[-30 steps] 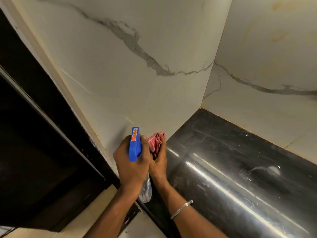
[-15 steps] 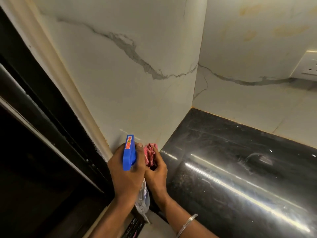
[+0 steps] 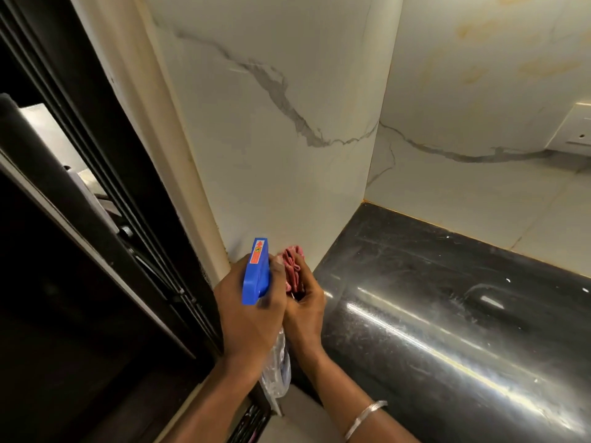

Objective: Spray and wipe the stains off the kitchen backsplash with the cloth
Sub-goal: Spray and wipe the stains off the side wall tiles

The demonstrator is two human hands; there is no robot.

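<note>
Pink cloth [image 3: 292, 265] between right fingers [image 3: 309, 287]

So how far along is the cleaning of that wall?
Nothing looks wiped yet. The left hand grips the blue spray bottle and the right hand holds the bunched pink cloth, both low by the corner. Yellowish stains high on the right backsplash panel are left to spray and wipe.

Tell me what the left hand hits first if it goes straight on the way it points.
Probably the left hand meets the marble backsplash low down, just beyond its spray bottle; depth is unclear.
</note>
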